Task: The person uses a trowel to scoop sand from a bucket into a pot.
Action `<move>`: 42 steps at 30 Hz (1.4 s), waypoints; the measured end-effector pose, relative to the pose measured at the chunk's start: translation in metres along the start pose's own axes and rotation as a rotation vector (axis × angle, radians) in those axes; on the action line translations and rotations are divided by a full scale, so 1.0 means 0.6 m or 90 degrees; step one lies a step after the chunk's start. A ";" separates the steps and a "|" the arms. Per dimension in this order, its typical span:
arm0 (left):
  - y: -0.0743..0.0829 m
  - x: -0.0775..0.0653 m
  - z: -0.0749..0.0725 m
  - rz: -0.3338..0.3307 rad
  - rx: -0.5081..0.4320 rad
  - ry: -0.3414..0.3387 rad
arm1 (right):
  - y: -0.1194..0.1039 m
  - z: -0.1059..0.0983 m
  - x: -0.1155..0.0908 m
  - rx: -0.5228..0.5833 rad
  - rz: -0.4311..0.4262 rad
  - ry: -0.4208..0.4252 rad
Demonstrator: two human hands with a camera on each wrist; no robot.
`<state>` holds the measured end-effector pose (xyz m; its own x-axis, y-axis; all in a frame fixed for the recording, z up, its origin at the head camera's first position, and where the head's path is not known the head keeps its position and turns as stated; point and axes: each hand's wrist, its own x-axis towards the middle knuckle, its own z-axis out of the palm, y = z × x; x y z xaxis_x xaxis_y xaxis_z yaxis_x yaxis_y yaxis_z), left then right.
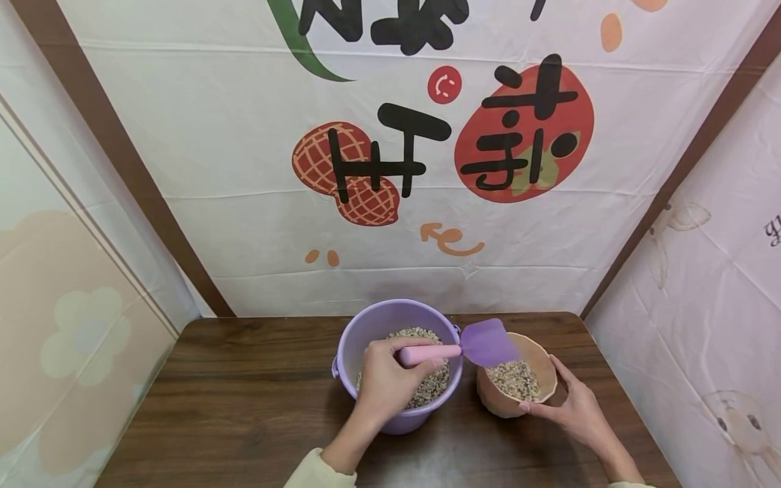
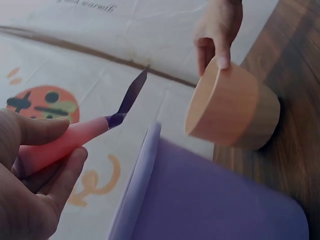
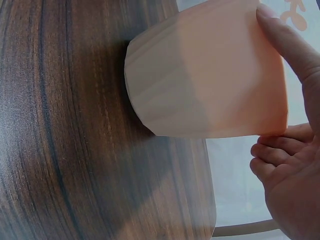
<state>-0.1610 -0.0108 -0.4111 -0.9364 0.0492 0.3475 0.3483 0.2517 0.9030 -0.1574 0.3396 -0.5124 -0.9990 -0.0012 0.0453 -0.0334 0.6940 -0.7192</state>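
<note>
My left hand point(image 1: 390, 379) grips the pink handle of a toy shovel point(image 1: 488, 343) above a purple bucket point(image 1: 396, 423). Past the bucket's right rim, the shovel's purple blade overlaps the left rim of an orange-tan plant pot point(image 1: 502, 407) in the head view; no grains show on it. Seen from the left wrist, the blade point(image 2: 134, 92) is nearly edge-on. Coarse mixed grit point(image 1: 430, 390) lies in the bucket, and similar grit point(image 1: 517, 379) in the pot. At the pot's right side my right hand point(image 1: 576, 410) holds its rim, thumb in front and fingers point(image 3: 272, 155) behind.
Both containers are on a dark brown wooden table point(image 1: 244, 393) with rounded back corners. Behind it hangs a white printed cloth point(image 1: 244, 224), and more printed cloth point(image 1: 714, 339) hangs at the right. The bucket's handle joint point(image 1: 335, 367) sticks out on its left.
</note>
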 end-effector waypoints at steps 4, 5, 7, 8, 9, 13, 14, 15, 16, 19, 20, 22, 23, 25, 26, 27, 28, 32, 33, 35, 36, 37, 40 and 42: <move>-0.006 -0.001 -0.030 -0.020 -0.012 0.017 | 0.002 0.001 0.001 0.002 0.001 0.004; -0.008 -0.002 -0.037 -0.026 -0.014 0.026 | 0.002 0.001 0.001 0.002 0.001 0.004; -0.010 -0.003 -0.052 -0.034 -0.012 0.042 | 0.002 0.001 0.001 -0.002 -0.001 0.006; -0.011 -0.003 -0.060 -0.038 -0.016 0.048 | 0.001 0.001 0.002 -0.003 -0.001 0.008; -0.012 -0.004 -0.067 -0.044 -0.016 0.054 | 0.001 0.002 0.002 -0.004 0.000 0.008; -0.017 -0.008 -0.096 -0.070 -0.030 0.066 | 0.001 0.002 0.003 -0.001 0.007 0.003; -0.018 -0.010 -0.102 -0.078 -0.035 0.069 | 0.001 0.001 0.003 0.002 0.009 0.001; -0.020 -0.011 -0.108 -0.084 -0.036 0.072 | 0.001 0.001 0.003 0.005 0.010 0.000; -0.021 -0.013 -0.114 -0.089 -0.035 0.077 | 0.001 0.001 0.003 0.008 0.011 -0.001; -0.027 -0.016 -0.130 -0.102 -0.028 0.087 | 0.001 0.002 0.004 0.010 0.011 -0.003; -0.029 -0.017 -0.135 -0.107 -0.025 0.090 | 0.001 0.002 0.004 0.011 0.011 -0.003; -0.033 -0.020 -0.143 -0.118 -0.027 0.098 | 0.001 0.002 0.004 0.010 0.011 -0.002; -0.035 -0.021 -0.146 -0.126 -0.030 0.101 | 0.001 0.002 0.004 0.008 0.011 0.000; -0.037 -0.023 -0.151 -0.139 -0.036 0.109 | 0.001 0.002 0.004 0.007 0.009 0.005; -0.038 -0.024 -0.153 -0.144 -0.037 0.112 | 0.001 0.002 0.003 0.005 0.009 0.007; -0.040 -0.025 -0.154 -0.150 -0.038 0.115 | 0.002 0.002 0.003 0.005 0.008 0.008; -0.042 -0.026 -0.157 -0.153 -0.028 0.116 | 0.002 0.003 0.003 0.004 0.007 0.009; -0.051 -0.033 -0.164 -0.146 -0.007 0.120 | 0.001 0.003 0.003 -0.001 0.008 0.012; -0.054 -0.034 -0.165 -0.143 -0.003 0.120 | 0.000 0.003 0.002 -0.005 0.006 0.015; -0.057 -0.036 -0.167 -0.138 -0.014 0.122 | -0.004 0.002 0.000 -0.020 0.000 0.028; -0.057 -0.037 -0.167 -0.139 -0.016 0.122 | -0.007 0.001 -0.001 -0.029 -0.006 0.035; -0.058 -0.038 -0.168 -0.140 -0.017 0.122 | -0.011 0.000 -0.003 -0.036 -0.012 0.041; -0.059 -0.039 -0.171 -0.145 -0.025 0.119 | -0.032 0.001 -0.004 -0.053 -0.042 0.057; -0.059 -0.039 -0.173 -0.150 -0.018 0.114 | -0.050 0.006 -0.004 -0.056 -0.073 0.065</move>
<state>-0.1467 -0.1214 -0.4248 -0.9700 -0.1796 0.1640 0.1252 0.2092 0.9698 -0.1540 0.3161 -0.4932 -0.9803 -0.0148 0.1969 -0.1403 0.7539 -0.6419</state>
